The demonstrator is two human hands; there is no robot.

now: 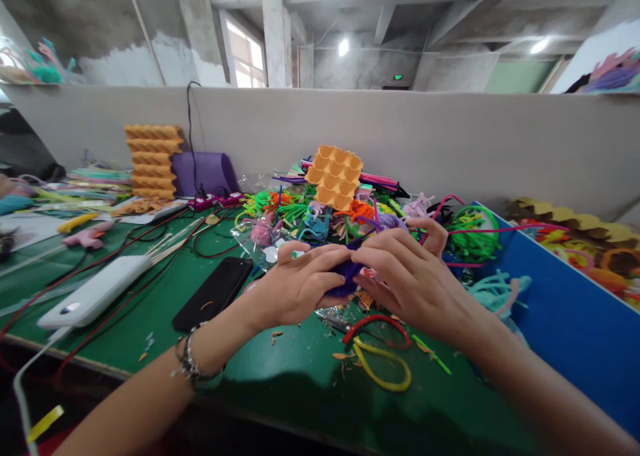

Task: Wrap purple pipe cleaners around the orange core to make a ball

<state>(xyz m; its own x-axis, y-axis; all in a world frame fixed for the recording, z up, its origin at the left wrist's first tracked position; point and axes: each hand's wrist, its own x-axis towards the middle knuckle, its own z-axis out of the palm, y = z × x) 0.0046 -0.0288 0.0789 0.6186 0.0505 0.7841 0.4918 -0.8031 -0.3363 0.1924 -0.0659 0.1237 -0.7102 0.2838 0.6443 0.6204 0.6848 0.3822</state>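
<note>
My left hand (299, 284) and my right hand (409, 277) meet over the green table (280, 383), both closed around a small purple pipe-cleaner piece (349, 274). Most of that piece is hidden by my fingers. My left wrist wears a beaded bracelet (190, 361). Just below my hands lie a red pipe-cleaner loop (376, 324) and a yellow loop (383, 369). Behind them spreads a big heap of coloured pipe cleaners (350, 219).
A black phone (214, 293) and a white power bank (95, 291) lie to the left among red cables. An orange egg-tray shape (334, 176) tops the heap; a stack of them (151, 161) stands at back left. A blue divider (560, 309) borders the right. A grey partition wall runs behind.
</note>
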